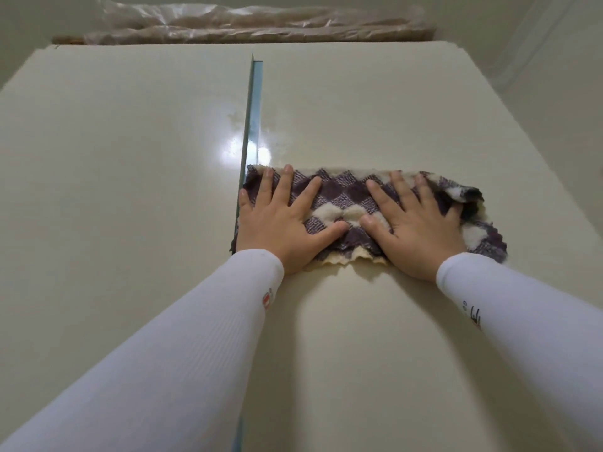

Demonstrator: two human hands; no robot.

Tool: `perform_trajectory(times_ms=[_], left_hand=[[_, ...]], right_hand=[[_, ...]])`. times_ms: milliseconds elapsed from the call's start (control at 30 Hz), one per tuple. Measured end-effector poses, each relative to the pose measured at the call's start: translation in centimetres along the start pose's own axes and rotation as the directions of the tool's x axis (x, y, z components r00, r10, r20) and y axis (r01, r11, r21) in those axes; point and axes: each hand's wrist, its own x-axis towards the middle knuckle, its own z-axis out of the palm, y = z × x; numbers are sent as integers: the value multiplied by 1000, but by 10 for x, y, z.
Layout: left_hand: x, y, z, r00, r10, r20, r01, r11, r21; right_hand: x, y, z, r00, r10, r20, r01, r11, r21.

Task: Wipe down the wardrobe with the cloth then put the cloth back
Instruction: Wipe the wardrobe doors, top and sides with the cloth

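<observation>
A purple and cream checked cloth (346,194) lies spread flat against the right door of a glossy cream wardrobe (375,109). My left hand (280,223) presses on the cloth's left part, fingers spread, right beside the metal strip between the doors. My right hand (414,230) presses flat on the cloth's right part, its outer fingers tucked under a folded-over corner. Both arms wear white sleeves.
A vertical metal strip (253,119) runs between the two doors. The left door (114,158) is bare. Bundles wrapped in clear plastic (248,24) lie on top of the wardrobe. A pale wall (554,60) stands at the right.
</observation>
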Motion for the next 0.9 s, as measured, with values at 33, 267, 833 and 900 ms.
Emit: perform_trajectory(times_ms=[33,267,833,900], left_hand=[[-3,0,1,1000,12,2,-12,1000,-5],[-41,-4,11,998,37,-41,-39,997,-68],[-37,40,11,994,-109,-7,109,989,103],[-26,45,13,989,-147,-25,148,985,84]], right_hand=[[-5,-1,0,1000,9,6,-9,1000,-7],[-39,-9,8,999,40,30,-40,999,-16],[-29,23,5,983,-181,-18,180,982,-55],[-17,29,1,980,-198,-34,196,979,-58]])
